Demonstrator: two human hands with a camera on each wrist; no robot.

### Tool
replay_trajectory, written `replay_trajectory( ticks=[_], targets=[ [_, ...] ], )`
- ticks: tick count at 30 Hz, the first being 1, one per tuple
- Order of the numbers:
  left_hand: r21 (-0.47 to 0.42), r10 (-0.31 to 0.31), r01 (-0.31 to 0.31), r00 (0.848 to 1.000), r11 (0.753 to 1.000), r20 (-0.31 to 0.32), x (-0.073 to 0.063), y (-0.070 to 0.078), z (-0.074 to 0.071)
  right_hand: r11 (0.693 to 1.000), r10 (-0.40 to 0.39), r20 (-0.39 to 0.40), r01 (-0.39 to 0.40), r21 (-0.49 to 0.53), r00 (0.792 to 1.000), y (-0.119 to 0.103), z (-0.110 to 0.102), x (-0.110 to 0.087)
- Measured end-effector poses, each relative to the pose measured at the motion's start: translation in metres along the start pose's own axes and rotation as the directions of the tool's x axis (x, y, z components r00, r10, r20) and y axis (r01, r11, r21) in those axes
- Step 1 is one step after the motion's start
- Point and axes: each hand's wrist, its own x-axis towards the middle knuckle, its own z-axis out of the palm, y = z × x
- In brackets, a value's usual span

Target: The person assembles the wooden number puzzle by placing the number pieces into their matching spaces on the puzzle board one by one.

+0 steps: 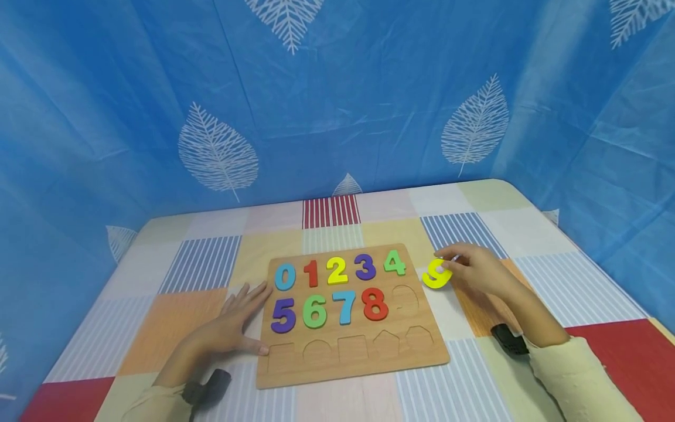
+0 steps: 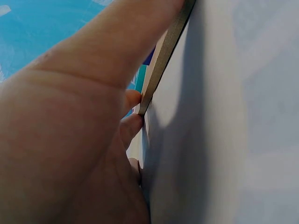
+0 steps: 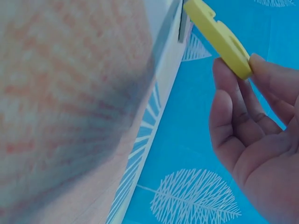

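Observation:
A wooden number board lies on the table, with coloured digits 0 to 8 in its upper two rows. The round-topped recess right of the red 8 holds no piece. My right hand pinches a yellow number 9 between thumb and fingers, just off the board's right edge. In the right wrist view the yellow 9 is seen edge-on and tilted, raised over the cloth. My left hand rests at the board's left edge, fingers spread, thumb and fingertips touching it.
Several outlined shape recesses without pieces run along the board's front row. A patchwork cloth covers the table. Blue curtains with white leaf prints hang behind and at both sides. Dark wrist cameras sit on both wrists.

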Motion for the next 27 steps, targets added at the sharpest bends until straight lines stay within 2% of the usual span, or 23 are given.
replay_trajectory(
  ticks=[8, 13, 18, 27],
  targets=[
    [-0.002, 0.012, -0.012, 1.000, 1.000, 0.007, 0.000, 0.000, -0.002, 0.998, -0.021, 0.092, 0.014, 0.068, 0.996, -0.016, 0.009, 0.003],
    [0.007, 0.022, -0.022, 1.000, 1.000, 0.004, 0.000, -0.001, -0.001, 0.986, -0.077, 0.191, 0.046, 0.162, 0.978, -0.023, 0.023, 0.010],
    [-0.003, 0.039, -0.039, 0.999, 0.999, -0.004, 0.001, -0.002, -0.001, 0.990, -0.106, 0.233, 0.081, 0.113, 0.967, -0.031, 0.032, 0.020],
    [-0.006, 0.011, -0.011, 1.000, 1.000, 0.011, 0.001, -0.001, -0.002, 0.990, -0.139, 0.325, 0.120, 0.076, 0.935, -0.033, 0.033, 0.034]
  ],
)
